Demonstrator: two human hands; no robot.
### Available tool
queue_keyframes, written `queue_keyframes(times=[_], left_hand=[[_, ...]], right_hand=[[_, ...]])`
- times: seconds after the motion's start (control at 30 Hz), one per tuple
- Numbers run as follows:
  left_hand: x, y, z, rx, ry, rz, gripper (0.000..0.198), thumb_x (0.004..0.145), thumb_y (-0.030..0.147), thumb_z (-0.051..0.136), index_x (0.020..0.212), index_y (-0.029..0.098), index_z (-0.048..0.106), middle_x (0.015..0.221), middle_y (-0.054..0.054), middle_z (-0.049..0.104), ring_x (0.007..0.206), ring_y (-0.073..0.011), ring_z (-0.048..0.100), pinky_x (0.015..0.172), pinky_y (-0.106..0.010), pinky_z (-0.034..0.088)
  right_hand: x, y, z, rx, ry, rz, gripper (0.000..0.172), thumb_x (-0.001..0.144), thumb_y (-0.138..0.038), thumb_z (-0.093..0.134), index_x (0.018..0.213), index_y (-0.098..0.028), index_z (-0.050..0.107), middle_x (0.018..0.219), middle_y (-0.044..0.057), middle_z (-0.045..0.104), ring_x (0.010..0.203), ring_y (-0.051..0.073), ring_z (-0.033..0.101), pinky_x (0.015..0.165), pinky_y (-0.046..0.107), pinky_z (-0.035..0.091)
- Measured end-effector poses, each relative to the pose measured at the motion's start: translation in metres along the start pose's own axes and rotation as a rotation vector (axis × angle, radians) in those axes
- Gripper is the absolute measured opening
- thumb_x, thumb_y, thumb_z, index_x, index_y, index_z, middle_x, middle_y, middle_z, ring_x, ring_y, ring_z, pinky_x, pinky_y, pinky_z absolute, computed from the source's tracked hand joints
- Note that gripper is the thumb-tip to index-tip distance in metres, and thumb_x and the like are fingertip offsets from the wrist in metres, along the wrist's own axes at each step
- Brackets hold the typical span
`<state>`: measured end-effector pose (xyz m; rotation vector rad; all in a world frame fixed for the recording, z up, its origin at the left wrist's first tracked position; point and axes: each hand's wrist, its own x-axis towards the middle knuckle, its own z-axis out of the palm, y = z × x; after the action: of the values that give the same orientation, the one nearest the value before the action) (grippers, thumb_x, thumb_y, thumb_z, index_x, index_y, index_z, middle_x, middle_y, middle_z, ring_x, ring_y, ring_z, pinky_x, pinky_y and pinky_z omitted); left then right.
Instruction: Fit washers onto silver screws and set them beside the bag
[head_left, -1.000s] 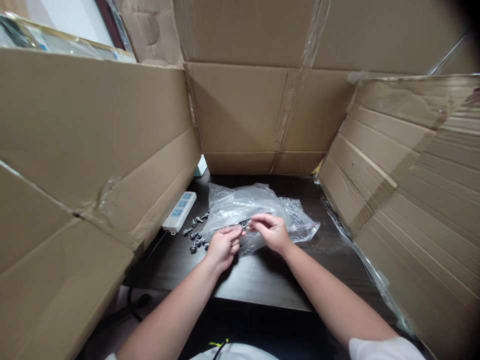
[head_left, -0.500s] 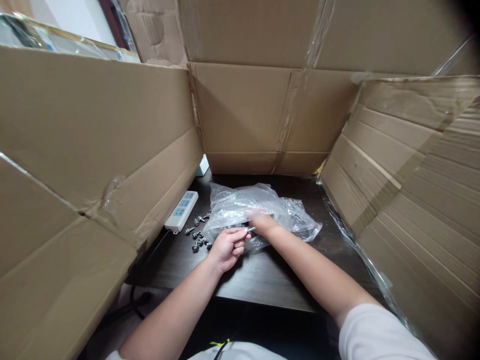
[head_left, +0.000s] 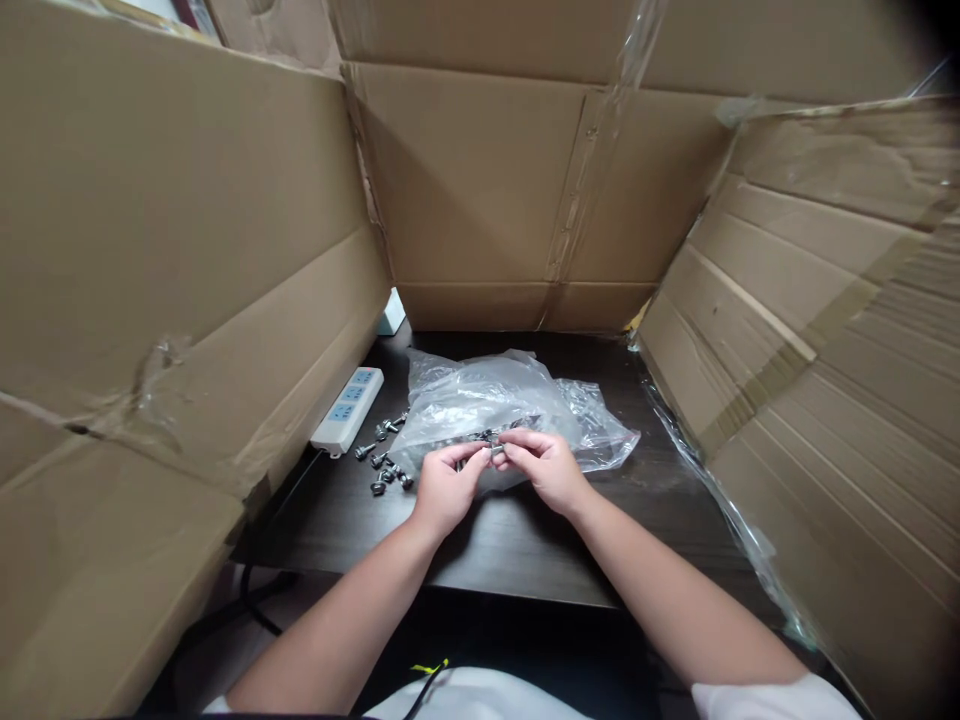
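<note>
My left hand (head_left: 448, 488) pinches a small metal bolt (head_left: 495, 450) between thumb and fingertips, its shank pointing right. At the bolt's free end the thumb and fingers of my right hand (head_left: 549, 472) are closed together; whatever small piece they hold is hidden. Both hands meet just in front of a clear plastic bag (head_left: 480, 395), whose open mouth shows dark metal parts inside. Several loose bolts (head_left: 381, 478) with dark pieces on them lie to the left of my left hand.
A white power strip (head_left: 349, 410) lies at the left of the dark table (head_left: 525, 560). A second clear bag (head_left: 600, 430) lies on the right. Cardboard walls (head_left: 480, 190) stand at the back and both sides. A small white box (head_left: 391, 312) sits in the back left corner.
My right hand has come out of the plastic bag and joined my left hand at the bolt. The view has tilted slightly down.
</note>
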<state>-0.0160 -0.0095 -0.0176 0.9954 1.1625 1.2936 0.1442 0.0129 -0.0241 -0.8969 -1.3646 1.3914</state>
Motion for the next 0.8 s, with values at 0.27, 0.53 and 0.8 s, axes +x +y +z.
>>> queue_keyframes(times=[0.27,0.53,0.8], left_hand=[[0.0007,0.0011,0.0006,-0.072,-0.011,-0.035,0.023,0.066,0.035,0.075,0.07,0.012,0.071,0.041,0.003,0.049,0.034,-0.005,0.034,0.035,-0.02,0.022],[0.002,-0.0003,-0.0016,-0.15,-0.093,-0.099,0.026,0.069,0.036,0.074,0.066,0.011,0.067,0.043,0.005,0.044,0.034,-0.0006,0.022,0.035,-0.017,0.014],[-0.0047,0.0017,0.0008,0.3,0.068,0.352,0.01,0.071,0.02,0.07,0.079,0.018,0.077,0.079,-0.007,0.074,0.074,-0.0189,0.067,0.071,-0.028,0.051]], right_hand=[[0.0022,0.0022,0.0022,-0.105,0.072,-0.161,0.019,0.074,-0.033,0.07,0.084,-0.018,0.073,0.095,0.007,0.068,0.076,0.018,0.067,0.073,0.034,0.058],[0.001,0.0039,0.0019,-0.158,0.049,-0.235,0.016,0.078,-0.033,0.068,0.087,-0.021,0.072,0.098,0.007,0.065,0.074,0.019,0.07,0.074,0.037,0.061],[-0.0001,0.0024,0.0055,-0.06,0.016,-0.025,0.033,0.079,-0.049,0.063,0.085,-0.017,0.066,0.059,0.001,0.065,0.05,0.015,0.064,0.052,0.029,0.057]])
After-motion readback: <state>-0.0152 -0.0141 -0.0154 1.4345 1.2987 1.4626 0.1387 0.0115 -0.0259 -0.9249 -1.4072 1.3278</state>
